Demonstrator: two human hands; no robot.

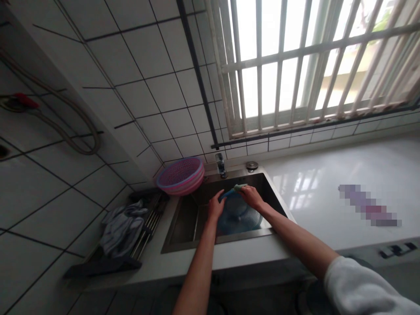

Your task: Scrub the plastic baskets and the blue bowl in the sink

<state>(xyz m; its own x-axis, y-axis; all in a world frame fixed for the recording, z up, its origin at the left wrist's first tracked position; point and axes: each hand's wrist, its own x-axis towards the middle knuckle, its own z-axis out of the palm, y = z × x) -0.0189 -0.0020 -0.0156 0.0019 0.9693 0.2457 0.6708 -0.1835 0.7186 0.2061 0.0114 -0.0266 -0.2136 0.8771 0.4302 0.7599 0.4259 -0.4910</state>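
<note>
Both my hands are over the steel sink (pixel 183 227). My left hand (pixel 215 206) grips the near rim of a blue perforated colander (pixel 238 214) that sits tilted inside the sink. My right hand (pixel 252 195) is closed on a small pale green cloth or sponge (pixel 239 187), pressed against the colander's upper edge. The fingers of both hands are curled. A chrome tap (pixel 221 165) stands just behind the hands at the back of the sink.
A pink colander (pixel 181 176) rests on the sink's back left corner. A dark dish rack (pixel 131 245) with grey cloths (pixel 123 225) lies to the left. White counter (pixel 328 192) spreads right, under a barred window (pixel 311 61). Hoses hang on the tiled left wall.
</note>
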